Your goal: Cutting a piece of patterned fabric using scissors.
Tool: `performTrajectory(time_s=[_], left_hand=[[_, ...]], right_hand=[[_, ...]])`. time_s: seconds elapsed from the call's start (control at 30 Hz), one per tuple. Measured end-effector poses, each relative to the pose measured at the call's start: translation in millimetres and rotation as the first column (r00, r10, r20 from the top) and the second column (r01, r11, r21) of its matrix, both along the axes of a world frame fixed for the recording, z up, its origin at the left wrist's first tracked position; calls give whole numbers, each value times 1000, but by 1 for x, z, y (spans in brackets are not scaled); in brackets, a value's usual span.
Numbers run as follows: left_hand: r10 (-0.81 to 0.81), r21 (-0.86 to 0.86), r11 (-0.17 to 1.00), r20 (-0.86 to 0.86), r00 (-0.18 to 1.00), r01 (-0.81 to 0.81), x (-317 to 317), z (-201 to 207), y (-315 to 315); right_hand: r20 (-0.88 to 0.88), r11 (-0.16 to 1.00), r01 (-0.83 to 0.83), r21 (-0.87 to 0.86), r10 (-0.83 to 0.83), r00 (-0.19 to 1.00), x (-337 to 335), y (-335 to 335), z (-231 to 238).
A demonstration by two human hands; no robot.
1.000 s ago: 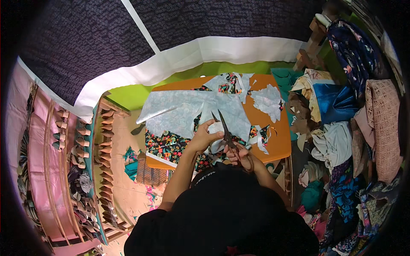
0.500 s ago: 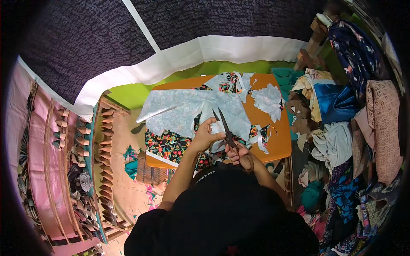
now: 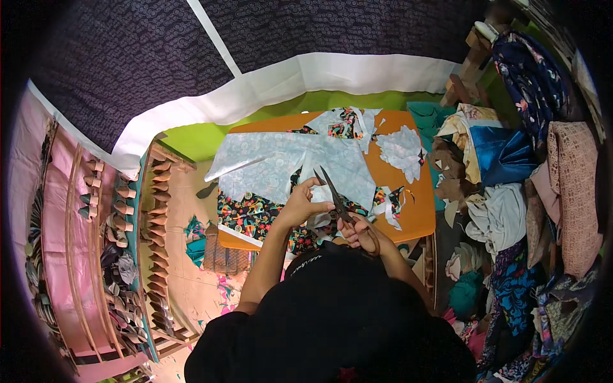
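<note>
Now the right hand [image 3: 359, 233] curls its fingers round the fabric scissors [image 3: 336, 199] over the orange desk [image 3: 418, 218], parted blades aiming toward eleven o'clock; at its ten o'clock, the left hand's [image 3: 304, 204] fingers seemingly pinch a pale fabric scrap [image 3: 321, 194], probably steadying it beside the blades.

centre brightly lit | corners black (fisheye vignette) | straight lines bowed
</note>
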State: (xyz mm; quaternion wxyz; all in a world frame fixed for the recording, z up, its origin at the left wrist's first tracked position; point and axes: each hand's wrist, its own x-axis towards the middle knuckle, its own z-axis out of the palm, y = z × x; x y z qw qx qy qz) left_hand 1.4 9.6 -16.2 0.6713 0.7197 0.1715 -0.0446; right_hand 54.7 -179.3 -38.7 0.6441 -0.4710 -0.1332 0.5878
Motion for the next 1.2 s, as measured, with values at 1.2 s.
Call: performTrajectory(time_s=[1.2], left_hand=[[-112, 242, 966, 78, 991, 90, 13, -5, -1]], right_hand=[[428, 998, -63, -7, 60, 902, 21, -13, -20]])
